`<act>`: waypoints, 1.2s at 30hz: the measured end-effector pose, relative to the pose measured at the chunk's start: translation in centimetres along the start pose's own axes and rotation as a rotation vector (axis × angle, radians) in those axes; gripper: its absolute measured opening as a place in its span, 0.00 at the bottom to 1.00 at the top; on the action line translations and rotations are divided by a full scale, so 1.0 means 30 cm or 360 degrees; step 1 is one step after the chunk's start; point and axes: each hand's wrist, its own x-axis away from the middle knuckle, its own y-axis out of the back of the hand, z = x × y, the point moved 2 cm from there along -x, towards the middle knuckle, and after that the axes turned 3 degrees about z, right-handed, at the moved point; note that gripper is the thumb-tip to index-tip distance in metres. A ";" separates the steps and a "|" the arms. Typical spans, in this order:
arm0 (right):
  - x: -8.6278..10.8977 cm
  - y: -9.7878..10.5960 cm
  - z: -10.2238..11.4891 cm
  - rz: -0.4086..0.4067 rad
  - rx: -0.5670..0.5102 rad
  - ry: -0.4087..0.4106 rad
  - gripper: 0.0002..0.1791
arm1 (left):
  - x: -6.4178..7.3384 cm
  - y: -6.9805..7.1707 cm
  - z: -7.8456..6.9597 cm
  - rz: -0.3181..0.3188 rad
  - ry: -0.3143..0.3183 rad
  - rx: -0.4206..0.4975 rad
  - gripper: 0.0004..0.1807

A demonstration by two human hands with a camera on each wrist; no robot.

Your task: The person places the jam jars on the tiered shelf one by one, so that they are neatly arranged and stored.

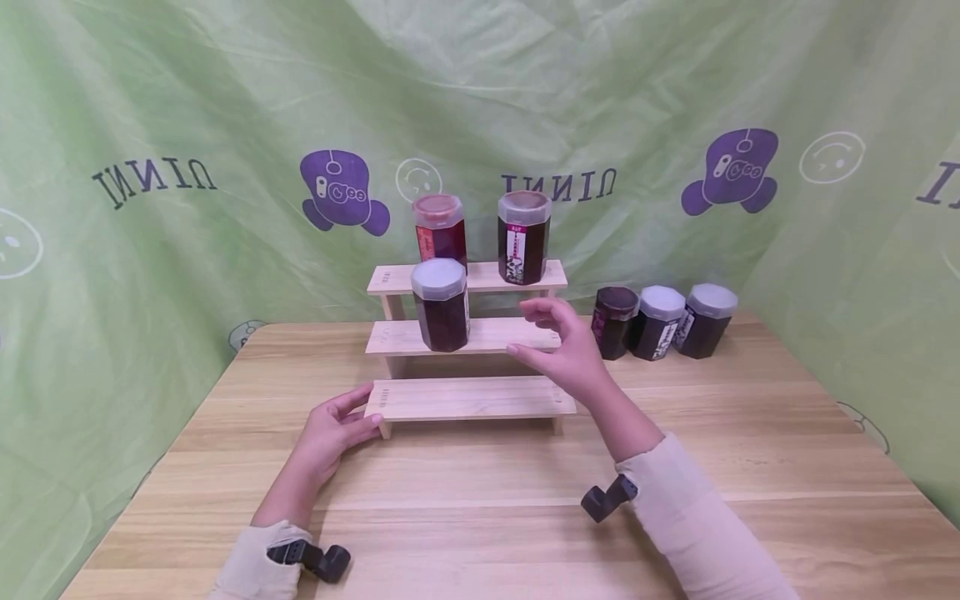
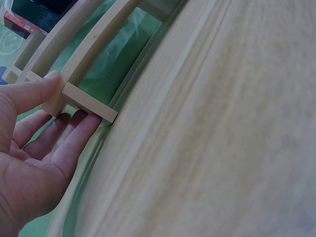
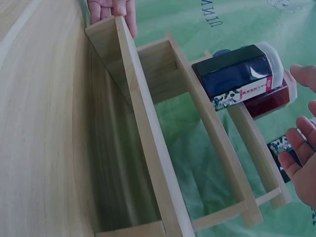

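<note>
Rack (image 1: pixel 495 336) stands on table (image 1: pixel 465 517); best to brace it firmly and keep the right hand (image 1: pixel 567 348) from knocking the jar (image 1: pixel 442 322) on its middle tier (image 1: pixel 506 335), I'd judge. Left thumb and fingers pinch the bottom tier's (image 1: pixel 472 400) left end, left hand (image 1: pixel 327 435). Right thumb and fingers spread apart, holding nothing, near middle tier's right side

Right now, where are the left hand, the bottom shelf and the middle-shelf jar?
Left hand (image 1: pixel 328 432): head view, back of the hand.
Bottom shelf (image 1: pixel 472 398): head view, its top board.
Middle-shelf jar (image 1: pixel 442 323): head view, dark side wall.
</note>
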 end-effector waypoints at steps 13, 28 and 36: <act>0.045 0.077 -0.020 -0.0102 -0.0030 0.0013 0.31 | 0.004 -0.007 -0.006 -0.0016 -0.0001 -0.0004 0.38; 0.092 0.172 -0.048 -0.0160 0.0036 -0.0107 0.29 | 0.004 -0.004 -0.009 -0.0014 0.0001 0.0002 0.37; 0.111 0.204 -0.071 -0.0215 0.0073 -0.0112 0.29 | 0.007 -0.006 -0.009 -0.0011 -0.0008 -0.0007 0.37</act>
